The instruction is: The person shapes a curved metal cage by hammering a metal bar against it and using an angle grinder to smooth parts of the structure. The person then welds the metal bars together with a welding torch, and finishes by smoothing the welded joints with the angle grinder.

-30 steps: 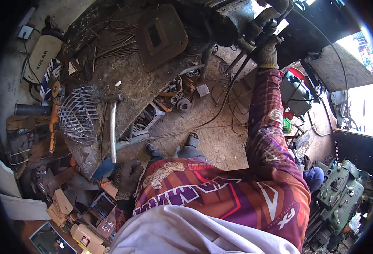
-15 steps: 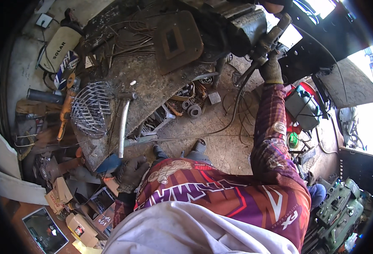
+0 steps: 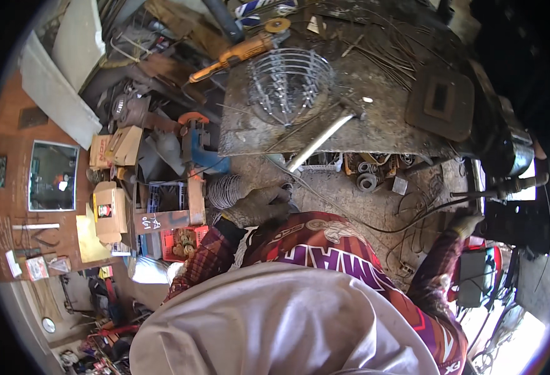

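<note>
My left hand (image 3: 259, 207), in a dark grey work glove, is held in front of my body above the floor, with thumb and fingers loosely apart and nothing seen between them. A hammer with a pale metal handle (image 3: 320, 143) lies on the workbench (image 3: 375, 134), its handle sticking out over the near edge towards that hand. My gloved right hand (image 3: 465, 225) reaches out to the right, just below a thick metal bar (image 3: 515, 186) at the bench's right end. A dark cable (image 3: 425, 215) runs close by. The right fingers are small and unclear, so their grip cannot be made out.
On the bench stand a curved metal-strip basket (image 3: 287, 81), an orange angle grinder (image 3: 240, 55), thin rods (image 3: 390, 59) and a welding shield (image 3: 440, 103). Cardboard boxes (image 3: 111, 212) and a red crate (image 3: 178, 244) are at left. Metal rings (image 3: 367, 181) sit beneath the bench.
My view has swung left, so the bench now lies ahead. My left hand has come forward from beside my body. The right hand now appears lower, by the bar.
</note>
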Available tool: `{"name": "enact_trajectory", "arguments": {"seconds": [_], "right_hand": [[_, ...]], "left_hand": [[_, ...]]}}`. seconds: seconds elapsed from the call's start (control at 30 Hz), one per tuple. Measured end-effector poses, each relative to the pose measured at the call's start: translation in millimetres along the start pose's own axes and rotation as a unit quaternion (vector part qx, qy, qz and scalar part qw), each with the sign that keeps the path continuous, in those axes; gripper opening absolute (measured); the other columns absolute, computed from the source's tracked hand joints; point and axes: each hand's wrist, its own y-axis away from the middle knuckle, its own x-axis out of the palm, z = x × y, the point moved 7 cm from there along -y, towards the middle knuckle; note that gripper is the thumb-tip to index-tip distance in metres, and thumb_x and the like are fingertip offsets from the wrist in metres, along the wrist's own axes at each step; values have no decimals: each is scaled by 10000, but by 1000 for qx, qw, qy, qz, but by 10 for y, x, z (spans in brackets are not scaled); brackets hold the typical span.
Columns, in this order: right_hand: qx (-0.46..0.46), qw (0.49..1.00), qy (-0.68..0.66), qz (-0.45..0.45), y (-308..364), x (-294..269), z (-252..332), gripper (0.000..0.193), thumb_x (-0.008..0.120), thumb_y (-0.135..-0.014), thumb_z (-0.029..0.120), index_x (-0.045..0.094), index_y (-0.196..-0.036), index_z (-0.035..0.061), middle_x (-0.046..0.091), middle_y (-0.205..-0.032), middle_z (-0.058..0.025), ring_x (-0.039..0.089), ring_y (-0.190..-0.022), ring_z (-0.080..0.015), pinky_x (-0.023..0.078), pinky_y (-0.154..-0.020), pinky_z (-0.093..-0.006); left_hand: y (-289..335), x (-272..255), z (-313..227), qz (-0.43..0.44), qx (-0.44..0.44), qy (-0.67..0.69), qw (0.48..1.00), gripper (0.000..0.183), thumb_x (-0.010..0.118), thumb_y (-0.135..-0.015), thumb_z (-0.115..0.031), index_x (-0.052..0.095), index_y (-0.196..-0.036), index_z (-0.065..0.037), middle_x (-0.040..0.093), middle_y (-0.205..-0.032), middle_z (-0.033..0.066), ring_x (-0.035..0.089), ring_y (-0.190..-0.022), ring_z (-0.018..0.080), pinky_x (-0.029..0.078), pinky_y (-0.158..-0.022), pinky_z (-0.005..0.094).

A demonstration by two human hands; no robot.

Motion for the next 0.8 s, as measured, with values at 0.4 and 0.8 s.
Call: {"name": "enact_trajectory", "arguments": {"seconds": [0.4,0.8], "right_hand": [[-298,543,-762,189,2531,-745,2975,239,569,-923,222,617,-1123,100,702,-1074,-172,658,-1067,-370,518,-915,-451],[279,85,-889,352,3954,-2498,2917,246,602,-1017,292,601,-1139,78,541,-735,7,553,-588,-152,486,-525,-343]], "left_hand": [[-537,-2896,99,-344,202,-77,914,344,714,-935,-202,658,-1229,-33,710,-1064,157,693,-993,246,564,-848,370],[-2803,-3916,66,-155,36,-408,899,828,836,-755,-396,472,-1434,-93,603,-1378,234,592,-1269,417,488,-1056,503]]}}
